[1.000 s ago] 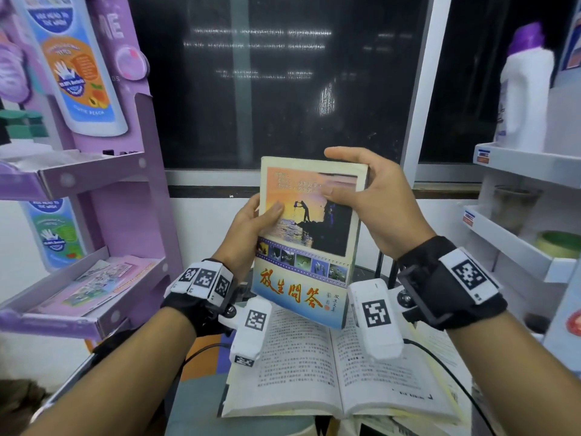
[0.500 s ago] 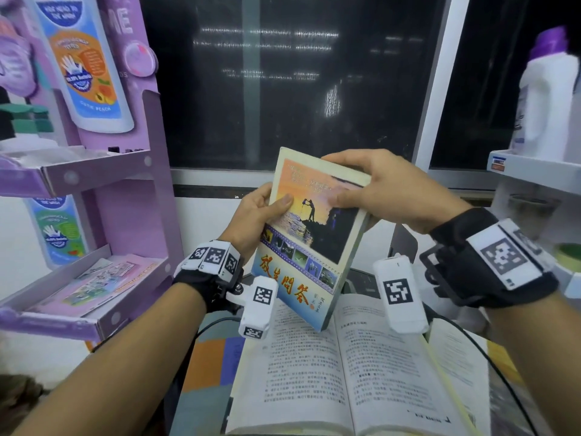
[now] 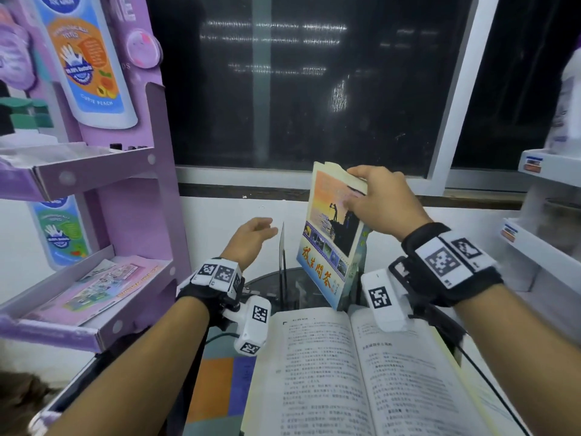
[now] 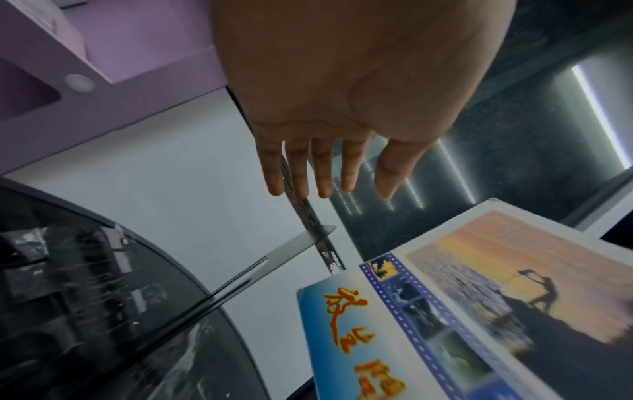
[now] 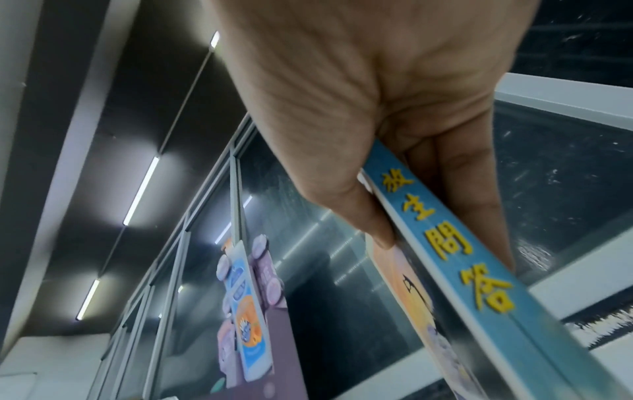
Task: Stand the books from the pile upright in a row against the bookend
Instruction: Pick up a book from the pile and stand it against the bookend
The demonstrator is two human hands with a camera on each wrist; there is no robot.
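A paperback book with a sunset cover (image 3: 330, 247) stands tilted above the glass table, just right of the thin metal bookend (image 3: 282, 247). My right hand (image 3: 358, 190) pinches its top edge, with the thumb on the cover and the fingers behind. The right wrist view shows the blue spine (image 5: 445, 243) between thumb and fingers. My left hand (image 3: 261, 228) hovers left of the bookend with straight fingers (image 4: 322, 167) and holds nothing. An open book (image 3: 361, 372) lies flat on the pile in front of me. The bookend (image 4: 274, 259) appears edge-on in the left wrist view, beside the book (image 4: 479, 311).
A purple cardboard display shelf (image 3: 94, 171) stands close on the left. White shelves (image 3: 540, 247) stand on the right. A dark window (image 3: 314, 89) and a white wall lie behind. The round glass table (image 4: 103, 297) carries the bookend.
My left hand has let go of the book and moved off to the left. My right hand has carried the book away from me and down, beside the bookend.
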